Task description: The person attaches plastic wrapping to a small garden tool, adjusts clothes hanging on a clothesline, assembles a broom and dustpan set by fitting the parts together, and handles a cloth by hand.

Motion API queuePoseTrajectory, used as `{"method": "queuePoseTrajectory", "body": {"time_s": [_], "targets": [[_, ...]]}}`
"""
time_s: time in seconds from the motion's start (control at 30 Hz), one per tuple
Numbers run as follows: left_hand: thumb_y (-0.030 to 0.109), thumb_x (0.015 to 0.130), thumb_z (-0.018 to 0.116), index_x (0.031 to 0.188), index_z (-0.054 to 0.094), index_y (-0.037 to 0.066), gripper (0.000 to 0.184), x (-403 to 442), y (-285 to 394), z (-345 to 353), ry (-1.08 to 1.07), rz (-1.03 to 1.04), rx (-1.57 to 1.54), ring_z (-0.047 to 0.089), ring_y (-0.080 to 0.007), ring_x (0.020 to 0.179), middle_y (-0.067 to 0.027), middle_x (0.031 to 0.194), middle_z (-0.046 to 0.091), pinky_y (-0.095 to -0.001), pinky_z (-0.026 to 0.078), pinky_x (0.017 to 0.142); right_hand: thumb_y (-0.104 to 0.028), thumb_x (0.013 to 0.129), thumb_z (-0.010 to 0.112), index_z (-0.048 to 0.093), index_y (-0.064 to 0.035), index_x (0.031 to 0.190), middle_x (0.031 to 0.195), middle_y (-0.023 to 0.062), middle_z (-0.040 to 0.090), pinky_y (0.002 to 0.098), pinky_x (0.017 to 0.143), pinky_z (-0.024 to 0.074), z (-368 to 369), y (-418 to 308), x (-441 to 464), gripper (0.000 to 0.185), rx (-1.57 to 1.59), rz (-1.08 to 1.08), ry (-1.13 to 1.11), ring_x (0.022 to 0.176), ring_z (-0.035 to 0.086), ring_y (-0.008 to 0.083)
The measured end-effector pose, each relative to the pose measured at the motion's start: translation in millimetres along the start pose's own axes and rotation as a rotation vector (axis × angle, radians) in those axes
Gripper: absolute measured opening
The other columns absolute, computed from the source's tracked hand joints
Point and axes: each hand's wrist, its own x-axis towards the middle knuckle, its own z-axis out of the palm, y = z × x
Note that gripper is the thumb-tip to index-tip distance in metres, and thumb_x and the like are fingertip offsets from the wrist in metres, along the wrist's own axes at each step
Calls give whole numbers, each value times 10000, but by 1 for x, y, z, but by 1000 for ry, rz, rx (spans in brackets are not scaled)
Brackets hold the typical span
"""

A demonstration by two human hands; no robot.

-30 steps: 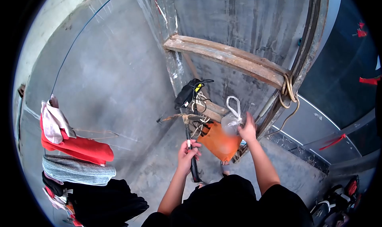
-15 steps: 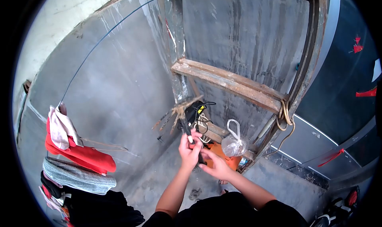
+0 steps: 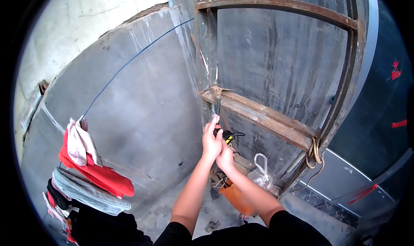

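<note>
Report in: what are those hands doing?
Left hand gripping dark tool. Right hand alongside, grip hidden. Crossbar behind tool; contact unclear.

Clothes hang at left: a pink cloth (image 3: 79,144), a red garment (image 3: 101,172) and a grey towel (image 3: 88,192), with a blue line (image 3: 136,56) rising towards upper centre. Black fabric (image 3: 103,224), apparently clothing, fills the dim lower left. Red scraps (image 3: 396,75) mark a dark panel (image 3: 371,112) at upper right.
</note>
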Motion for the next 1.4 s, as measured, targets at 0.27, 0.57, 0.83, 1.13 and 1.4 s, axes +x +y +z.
{"method": "queuePoseTrajectory", "body": {"time_s": [0.27, 0.57, 0.83, 1.13, 1.4], "targets": [[-104, 812, 515, 1372, 339, 89, 618, -7, -45, 5, -89, -181, -280, 511, -190, 1121, -93, 1306, 467, -290, 451, 879, -127, 830, 545, 471, -27, 1166, 947, 235, 606, 420, 731, 484, 21, 80, 28, 358, -46, 28, 39, 870, 598, 393], [-59, 775, 567, 1402, 291, 139, 713, -7, -56, 10, -179, -314, -123, 492, -237, 1098, -152, 1330, 414, -301, 456, 853, -78, 793, 587, 488, -22, 1140, 996, 204, 608, 399, 805, 469, 13, 107, 57, 365, -85, 116, 9, 938, 598, 345], [-25, 792, 572, 1384, 321, 115, 658, -1, -49, 13, -145, -260, -159, 474, -250, 1142, -96, 1338, 419, -307, 457, 849, -93, 777, 619, 473, -10, 1194, 1063, 190, 595, 391, 851, 457, 16, 111, 62, 450, -86, 72, 55, 985, 580, 337], [9, 791, 585, 1347, 364, 80, 602, 5, -43, 13, -57, -161, -95, 425, -245, 1218, -92, 1421, 311, -374, 399, 930, -116, 796, 595, 514, -3, 1166, 1079, 223, 583, 405, 855, 454, 19, 118, 70, 395, -80, 107, 35, 990, 571, 366], [4, 816, 545, 1354, 345, 74, 579, 9, -38, 5, -78, -156, -112, 407, -217, 1248, -90, 1437, 303, -377, 368, 969, -102, 818, 560, 517, -35, 1189, 976, 182, 639, 342, 748, 497, 27, 117, 70, 380, -89, 1, -7, 896, 642, 249]]}}
